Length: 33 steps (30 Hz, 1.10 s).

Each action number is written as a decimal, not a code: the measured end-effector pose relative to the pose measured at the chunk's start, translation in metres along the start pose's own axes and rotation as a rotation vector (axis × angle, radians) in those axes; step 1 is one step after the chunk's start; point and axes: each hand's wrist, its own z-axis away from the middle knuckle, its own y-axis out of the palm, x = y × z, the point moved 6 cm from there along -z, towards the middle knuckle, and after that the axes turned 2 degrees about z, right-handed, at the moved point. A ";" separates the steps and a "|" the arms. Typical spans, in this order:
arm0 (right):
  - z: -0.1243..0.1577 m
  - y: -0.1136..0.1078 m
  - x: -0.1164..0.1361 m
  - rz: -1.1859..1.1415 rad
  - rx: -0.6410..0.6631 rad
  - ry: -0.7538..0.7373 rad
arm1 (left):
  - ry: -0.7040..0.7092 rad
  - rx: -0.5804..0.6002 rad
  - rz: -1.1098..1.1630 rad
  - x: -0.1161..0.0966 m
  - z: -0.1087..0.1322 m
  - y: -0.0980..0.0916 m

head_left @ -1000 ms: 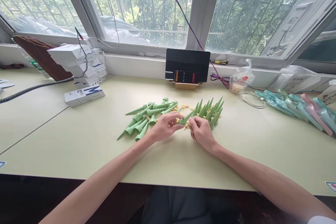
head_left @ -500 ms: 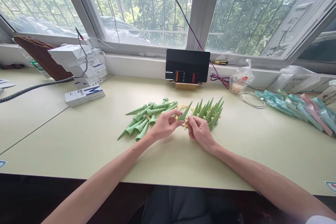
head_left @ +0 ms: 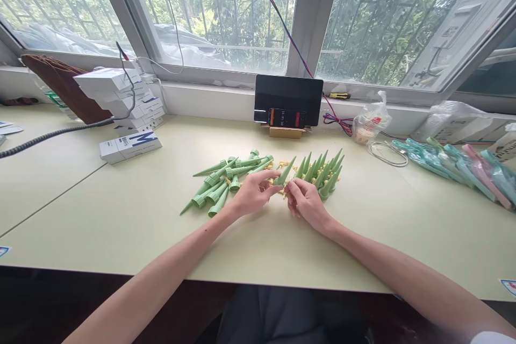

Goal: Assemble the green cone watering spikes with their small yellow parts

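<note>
My left hand (head_left: 252, 193) grips a green plastic watering spike (head_left: 287, 170) by its wide end, point tilted up and to the right. Close beside that end, my right hand (head_left: 308, 200) is closed in a pinch; whatever is between its fingertips is too small to make out. Several loose green spikes (head_left: 217, 191) lie heaped left of my left hand. Beyond my right hand, more green spikes (head_left: 325, 171) stand point-up in a tight cluster. Small yellow plastic pieces (head_left: 283, 164) lie scattered between the two groups, partly hidden by my hands.
A phone (head_left: 287, 118) showing a timer leans on a black tablet (head_left: 288, 88) at the window. White boxes (head_left: 131, 146) are stacked at the back left. A plastic bag (head_left: 370, 121), a coiled white cable (head_left: 387, 155) and bagged coloured items (head_left: 455, 169) sit at the right.
My right hand has shifted very slightly left, towards the wide end of the held spike. My left hand and the spike stay almost still.
</note>
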 end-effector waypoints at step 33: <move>0.003 -0.005 0.016 0.634 -0.067 -0.399 | -0.207 0.130 0.284 -0.007 0.005 0.001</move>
